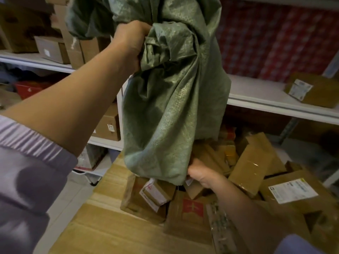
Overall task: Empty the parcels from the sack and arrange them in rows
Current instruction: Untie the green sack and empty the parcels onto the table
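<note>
A green woven sack (170, 107) hangs upright in the middle of the view, limp and crumpled. My left hand (131, 43) is raised high and clenched on bunched sack fabric near its top. My right hand (199, 172) grips the sack's lower edge from the right side. Under the sack lies a loose heap of brown cardboard parcels (253, 162) on a wooden table (102, 217). One parcel with a white label (156, 192) lies right below the sack's corner, and a box with a red print (192, 208) rests beside it. The sack's inside is hidden.
White shelves stand behind: the left shelf (33, 59) carries several cardboard boxes, the right shelf (266, 96) holds one labelled box (311, 88). A large labelled parcel (293, 191) lies at the heap's right. Tiled floor (69, 195) shows left of the table.
</note>
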